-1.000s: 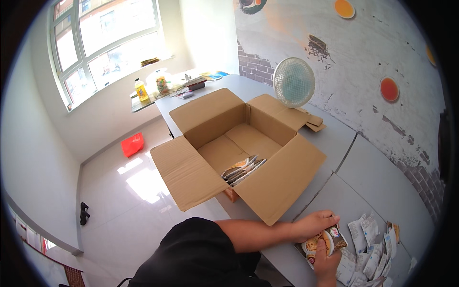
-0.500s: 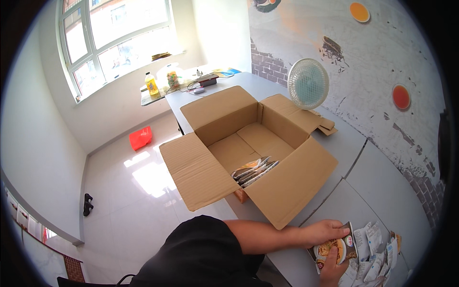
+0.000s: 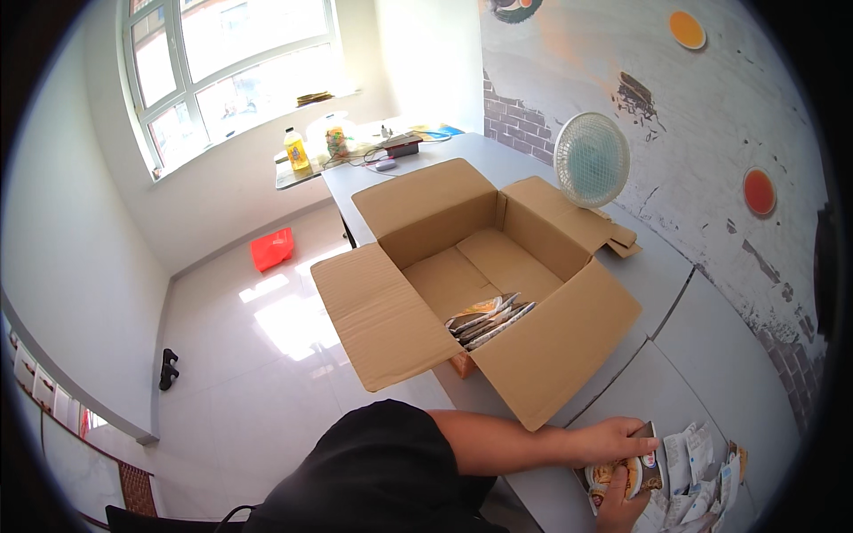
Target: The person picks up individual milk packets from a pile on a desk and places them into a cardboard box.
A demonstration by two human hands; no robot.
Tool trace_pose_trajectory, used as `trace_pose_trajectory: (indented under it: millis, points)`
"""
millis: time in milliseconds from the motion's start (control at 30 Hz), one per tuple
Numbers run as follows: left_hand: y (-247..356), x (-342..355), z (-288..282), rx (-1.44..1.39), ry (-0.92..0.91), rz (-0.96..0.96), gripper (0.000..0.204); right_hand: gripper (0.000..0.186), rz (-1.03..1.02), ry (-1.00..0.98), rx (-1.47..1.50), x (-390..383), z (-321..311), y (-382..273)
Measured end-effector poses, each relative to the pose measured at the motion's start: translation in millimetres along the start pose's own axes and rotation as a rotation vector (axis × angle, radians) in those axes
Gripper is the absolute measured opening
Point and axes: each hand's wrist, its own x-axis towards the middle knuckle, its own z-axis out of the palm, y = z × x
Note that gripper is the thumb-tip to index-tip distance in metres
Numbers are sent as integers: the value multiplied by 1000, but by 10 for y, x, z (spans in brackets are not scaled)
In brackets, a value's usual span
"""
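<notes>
At the lower right, my left hand and my right hand both grip a dark brown food packet printed with a picture of a filled bowl. The left fingers are on its upper edge; the right thumb presses on its front. Close to its right side lies a pile of white and silver packets, some partly overlapping. Up and to the left of my hands stands an open cardboard box with its flaps folded out. Several flat packets stand side by side in the box's near corner.
A round mesh fan is behind the box, near the wall. Flattened cardboard lies beside it. A yellow bottle, cables and a dark device are at the table's far end. On the floor lies a red object.
The whole view has shifted slightly, so the box and room appear farther right. Both hands still hold the same packet, and my left fingers now cover more of its top.
</notes>
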Motion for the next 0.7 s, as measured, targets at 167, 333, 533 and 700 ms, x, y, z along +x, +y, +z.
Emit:
trace_pose_trajectory:
  millis: [167,333,533,700]
  points:
    - [-8,30,-31,-105,21,-22,49,34,-20,-6,72,-41,56,-105]
    - [-64,102,-25,-272,133,-31,50,36,282,-17,241,19,-50,344]
    - [-293,353,-125,95,-22,109,51,44,440,19,309,88,-363,368]
    - [-87,150,-259,-61,-207,-178,51,50,459,-45,406,148,-309,420]
